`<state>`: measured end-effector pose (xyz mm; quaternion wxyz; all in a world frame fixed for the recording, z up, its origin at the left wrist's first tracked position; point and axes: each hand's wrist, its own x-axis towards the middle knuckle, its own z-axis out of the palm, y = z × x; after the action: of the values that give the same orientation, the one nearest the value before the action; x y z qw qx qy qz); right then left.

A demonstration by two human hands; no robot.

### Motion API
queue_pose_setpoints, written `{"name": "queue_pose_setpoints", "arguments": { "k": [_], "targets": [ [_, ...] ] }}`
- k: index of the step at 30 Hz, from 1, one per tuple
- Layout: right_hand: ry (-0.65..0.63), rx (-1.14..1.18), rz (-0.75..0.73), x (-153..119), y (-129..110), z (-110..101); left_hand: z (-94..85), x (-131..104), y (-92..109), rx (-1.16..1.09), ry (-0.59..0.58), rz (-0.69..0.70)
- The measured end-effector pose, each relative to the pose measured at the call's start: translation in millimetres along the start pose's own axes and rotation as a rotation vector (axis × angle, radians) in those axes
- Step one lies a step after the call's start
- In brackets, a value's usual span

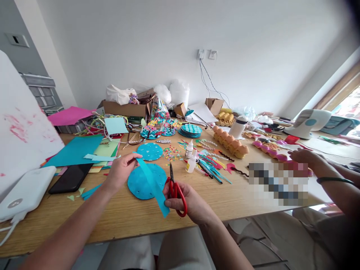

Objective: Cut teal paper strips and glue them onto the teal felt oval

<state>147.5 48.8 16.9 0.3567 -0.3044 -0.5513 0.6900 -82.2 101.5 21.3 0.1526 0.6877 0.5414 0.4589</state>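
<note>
Window: I saw daylight come in at the right edge of the frame, washed out to near white.
Wall: I got it pale and softly lit, greyer toward the upper left.
Tabletop: my view was bright, with soft, faint shadows.
Floor: it looked dimmer to me, at lower right.
Scissors: I had them reasonably sharp, mid-frame.
Pixelated patch: coarse blocks hid detail from me, right of centre.
Lens: I saw leaning verticals at upper left and a blackened upper right corner.
</note>
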Motion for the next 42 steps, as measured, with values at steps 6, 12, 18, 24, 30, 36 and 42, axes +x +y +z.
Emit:
{"name": "queue_pose_setpoints", "arguments": {
  "k": [6, 12, 18, 24, 30, 36, 42],
  "targets": [
    [0.057, -0.118, 0.014, 17.7, -2.2, -17.8, 4.1, 19.9, -27.4, 0.147, -0.011, 0.164],
    [0.05, -0.302, 0.079, 30.1, -5.5, -28.6, 14.0, 24.1, -52.0, 0.26, -0.177, 0.176],
    [0.059, -0.358, 0.107, 43.6, -2.2, -34.2, 18.7, 22.7, -56.9, 0.342, -0.242, 0.088],
    [0.075, -0.385, 0.13, 56.8, 3.6, -36.2, 19.1, 19.6, -53.3, 0.418, -0.227, 0.006],
    [0.073, -0.375, 0.142, 62.7, 8.4, -35.9, 22.3, 18.3, -49.5, 0.45, -0.213, -0.023],
    [0.097, -0.371, 0.142, 60.9, 9.8, -34.7, 25.0, 18.7, -53.0, 0.46, -0.204, -0.031],
    [0.106, -0.343, 0.142, 59.7, 9.8, -34.9, 27.5, 18.6, -54.0, 0.459, -0.205, -0.029]
  ]
}}
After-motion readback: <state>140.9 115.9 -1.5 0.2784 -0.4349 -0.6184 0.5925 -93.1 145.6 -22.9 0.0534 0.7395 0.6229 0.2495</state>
